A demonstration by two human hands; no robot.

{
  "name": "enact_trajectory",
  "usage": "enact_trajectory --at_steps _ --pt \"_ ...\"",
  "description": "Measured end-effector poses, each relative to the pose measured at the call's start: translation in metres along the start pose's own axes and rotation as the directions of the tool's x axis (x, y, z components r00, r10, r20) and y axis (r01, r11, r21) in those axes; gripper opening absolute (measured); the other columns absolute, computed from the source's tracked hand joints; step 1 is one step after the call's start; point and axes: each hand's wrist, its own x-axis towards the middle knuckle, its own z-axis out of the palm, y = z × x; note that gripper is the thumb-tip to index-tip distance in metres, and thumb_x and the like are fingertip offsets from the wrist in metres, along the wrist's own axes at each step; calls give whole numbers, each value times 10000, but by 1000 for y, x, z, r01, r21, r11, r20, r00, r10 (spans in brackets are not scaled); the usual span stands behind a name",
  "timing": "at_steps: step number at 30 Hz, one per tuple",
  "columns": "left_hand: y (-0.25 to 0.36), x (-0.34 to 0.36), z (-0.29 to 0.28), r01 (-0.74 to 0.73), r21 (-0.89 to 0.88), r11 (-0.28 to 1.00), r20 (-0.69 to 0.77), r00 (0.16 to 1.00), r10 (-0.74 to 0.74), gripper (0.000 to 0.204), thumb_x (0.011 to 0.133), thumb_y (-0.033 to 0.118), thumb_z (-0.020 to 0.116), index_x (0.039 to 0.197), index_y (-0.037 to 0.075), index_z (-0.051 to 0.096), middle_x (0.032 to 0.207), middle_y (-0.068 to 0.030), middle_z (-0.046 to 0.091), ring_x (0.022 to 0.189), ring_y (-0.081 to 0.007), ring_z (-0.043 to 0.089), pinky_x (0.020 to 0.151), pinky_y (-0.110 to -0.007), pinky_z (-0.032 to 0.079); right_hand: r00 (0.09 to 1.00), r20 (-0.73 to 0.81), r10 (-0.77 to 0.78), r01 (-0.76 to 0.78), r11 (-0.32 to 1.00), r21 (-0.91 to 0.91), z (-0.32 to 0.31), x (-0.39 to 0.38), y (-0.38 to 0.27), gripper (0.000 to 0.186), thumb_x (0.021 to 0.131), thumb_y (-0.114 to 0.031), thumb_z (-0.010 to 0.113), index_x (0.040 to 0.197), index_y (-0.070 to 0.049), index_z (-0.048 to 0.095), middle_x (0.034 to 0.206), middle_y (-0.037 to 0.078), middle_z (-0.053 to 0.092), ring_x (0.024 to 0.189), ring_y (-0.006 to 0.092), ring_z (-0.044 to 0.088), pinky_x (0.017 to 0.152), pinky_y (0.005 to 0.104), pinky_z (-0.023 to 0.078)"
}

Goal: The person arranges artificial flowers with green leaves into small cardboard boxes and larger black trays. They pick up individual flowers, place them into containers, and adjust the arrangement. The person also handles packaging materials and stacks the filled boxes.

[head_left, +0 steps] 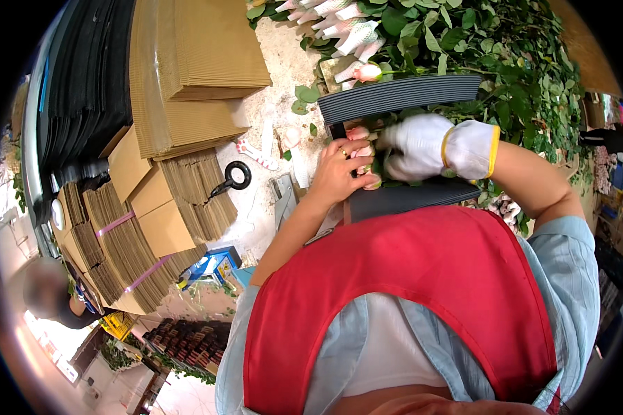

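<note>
Your L hand point(336, 173) is open, fingers spread over the pink roses point(357, 133), prob. to keep heads lined up btwn the dark cardboard pieces point(400, 97). Gloved R hand point(417, 148) blurred beside them; can't tell if gripping.

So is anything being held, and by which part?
The left hand touches pink rose heads; whether it or the blurred right hand grips anything can't be told.
</note>
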Motion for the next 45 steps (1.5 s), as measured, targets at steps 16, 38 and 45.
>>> enact_trajectory --at_steps 16,38,45 --pt "-13 27 -4 44 70 997 -19 999 -43 343 722 266 879 997 80 795 1218 -153 709 1127 -376 620 997 -475 480 765 -644 -25 17 1000 -19 27 -53 50 390 839 -139 648 1228 -149 677 1000 122 707 909 355 698 747 440 573" --pt "-15 30 -1 -70 223 972 -55 995 84 554 734 255 868 1235 90 696 1199 -145 693 1139 -396 606 1014 -477 475 141 -981 133 -264 960 92 -92 -240 127 287 940 -188 683 1223 -153 722 1078 125 757 879 271 731 771 378 581" --pt "-13 31 -2 107 84 991 -124 988 -96 701 685 207 916 1327 150 640 1049 -149 708 981 -384 650 873 -459 540 469 -863 187 -468 881 -64 -59 -204 71 261 899 -129 741 1151 -194 763 1082 121 773 944 267 757 819 363 608"
